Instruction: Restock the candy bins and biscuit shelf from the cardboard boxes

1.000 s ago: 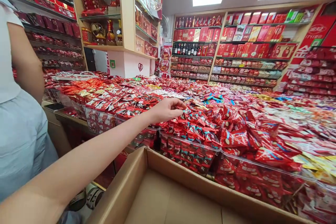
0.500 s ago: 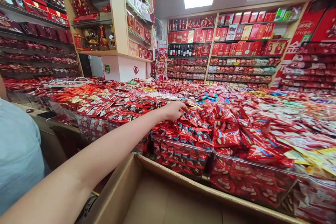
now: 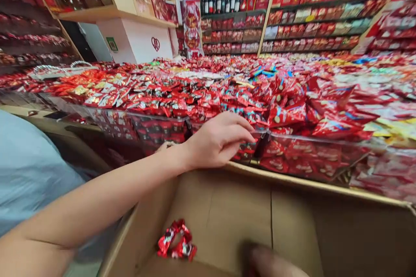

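Note:
My left hand (image 3: 224, 138), its arm reaching in from the lower left, is over the far rim of an open cardboard box (image 3: 325, 184). Its fingers are loosely bent with the thumb apart, and nothing shows between them. Inside the box, near the left wall, lie several red foil-wrapped sweets (image 3: 177, 240). Low in the box my right hand (image 3: 276, 264) is smeared by motion; something dark reddish by its fingertips is too blurred to name. Just beyond the left hand stands a clear bin (image 3: 247, 153) of small red packets.
Other clear bins, heaped with red packets (image 3: 289, 114), run along the counter. At left is a person in a light blue top (image 3: 32, 173). Shelves with bottles (image 3: 224, 2) and red boxes stand behind, beside a white pillar (image 3: 143, 43).
My left hand has come back from the heaped packets to the box's rim. The view has tipped down. Red sweets in the box and my blurred right hand now show.

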`<state>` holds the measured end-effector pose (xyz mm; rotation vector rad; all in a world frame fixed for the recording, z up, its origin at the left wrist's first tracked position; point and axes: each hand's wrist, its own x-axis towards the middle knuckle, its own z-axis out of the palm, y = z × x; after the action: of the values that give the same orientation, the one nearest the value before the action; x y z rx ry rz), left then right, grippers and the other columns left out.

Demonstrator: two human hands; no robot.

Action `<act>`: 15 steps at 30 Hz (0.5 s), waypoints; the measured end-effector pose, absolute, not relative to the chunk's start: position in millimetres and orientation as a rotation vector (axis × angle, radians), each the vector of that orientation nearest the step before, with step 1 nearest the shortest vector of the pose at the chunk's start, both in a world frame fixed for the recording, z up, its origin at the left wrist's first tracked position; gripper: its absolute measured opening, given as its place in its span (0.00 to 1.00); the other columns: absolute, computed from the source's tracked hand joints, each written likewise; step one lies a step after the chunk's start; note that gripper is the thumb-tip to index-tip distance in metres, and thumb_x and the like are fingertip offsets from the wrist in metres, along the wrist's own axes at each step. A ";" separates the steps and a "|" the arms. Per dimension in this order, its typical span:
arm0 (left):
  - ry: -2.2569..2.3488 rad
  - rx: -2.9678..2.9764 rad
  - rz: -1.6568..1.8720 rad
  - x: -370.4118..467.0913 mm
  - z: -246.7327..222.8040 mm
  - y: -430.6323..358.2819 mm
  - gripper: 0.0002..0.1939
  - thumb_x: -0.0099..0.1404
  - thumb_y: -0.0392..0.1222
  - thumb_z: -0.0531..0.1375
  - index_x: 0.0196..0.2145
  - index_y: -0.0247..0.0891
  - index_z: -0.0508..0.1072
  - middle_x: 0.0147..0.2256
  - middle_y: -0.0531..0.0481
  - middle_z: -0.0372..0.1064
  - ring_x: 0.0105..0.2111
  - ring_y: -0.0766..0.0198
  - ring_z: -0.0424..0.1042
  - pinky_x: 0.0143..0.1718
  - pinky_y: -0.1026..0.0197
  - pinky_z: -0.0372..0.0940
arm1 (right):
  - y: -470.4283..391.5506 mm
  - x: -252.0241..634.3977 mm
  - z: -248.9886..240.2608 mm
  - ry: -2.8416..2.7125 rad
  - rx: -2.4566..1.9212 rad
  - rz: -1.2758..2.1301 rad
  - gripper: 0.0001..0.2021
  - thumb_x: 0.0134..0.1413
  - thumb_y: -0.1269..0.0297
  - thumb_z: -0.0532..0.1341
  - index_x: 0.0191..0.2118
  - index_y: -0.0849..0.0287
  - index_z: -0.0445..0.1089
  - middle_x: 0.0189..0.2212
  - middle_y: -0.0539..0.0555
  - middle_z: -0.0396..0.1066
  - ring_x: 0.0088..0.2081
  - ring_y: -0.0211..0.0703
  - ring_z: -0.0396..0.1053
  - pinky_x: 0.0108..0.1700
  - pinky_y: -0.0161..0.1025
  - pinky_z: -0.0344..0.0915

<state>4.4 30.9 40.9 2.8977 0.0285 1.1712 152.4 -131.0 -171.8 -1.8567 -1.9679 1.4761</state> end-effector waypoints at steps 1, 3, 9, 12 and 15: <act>-0.072 2.961 1.046 1.5 33.2 19.7 0.09 0.58 0.29 0.52 0.33 0.35 0.70 0.37 0.45 0.68 0.39 0.64 0.66 0.40 0.62 0.62 | -130.4 153.8 -177.6 -1.984 -1.868 1.516 0.07 0.51 0.63 0.57 0.29 0.61 0.67 0.27 0.48 0.67 0.27 0.35 0.65 0.29 0.35 0.63; -0.213 3.058 0.762 -3.1 21.7 1.4 0.09 0.58 0.30 0.52 0.33 0.36 0.71 0.35 0.46 0.69 0.35 0.64 0.67 0.37 0.63 0.63 | -128.4 157.2 -186.2 -1.998 -1.871 1.560 0.07 0.41 0.68 0.63 0.21 0.62 0.64 0.18 0.44 0.61 0.22 0.33 0.59 0.25 0.34 0.58; -0.193 2.973 0.375 -3.1 13.2 -23.4 0.12 0.58 0.29 0.51 0.38 0.35 0.70 0.36 0.47 0.70 0.35 0.65 0.68 0.36 0.66 0.62 | -118.8 157.8 -164.1 -1.761 -1.594 1.622 0.06 0.42 0.66 0.58 0.27 0.59 0.58 0.22 0.46 0.59 0.25 0.34 0.57 0.26 0.33 0.55; -0.090 2.876 0.223 0.9 9.6 -24.4 0.13 0.60 0.30 0.51 0.42 0.32 0.67 0.38 0.45 0.71 0.36 0.64 0.69 0.36 0.66 0.62 | -116.9 154.2 -128.6 -1.466 -1.383 1.601 0.11 0.46 0.58 0.57 0.32 0.59 0.58 0.27 0.48 0.61 0.28 0.34 0.60 0.29 0.32 0.58; 0.025 2.729 -0.037 4.0 5.0 -20.7 0.09 0.62 0.37 0.52 0.39 0.35 0.69 0.33 0.49 0.72 0.30 0.65 0.70 0.30 0.66 0.62 | -119.0 152.4 -98.8 -1.286 -1.249 1.443 0.12 0.45 0.57 0.61 0.30 0.59 0.60 0.24 0.47 0.62 0.25 0.33 0.59 0.26 0.32 0.58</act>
<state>4.0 -20.7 5.0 2.7293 0.0254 -0.0373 152.4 -119.0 -98.8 -1.2491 -1.2863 1.4434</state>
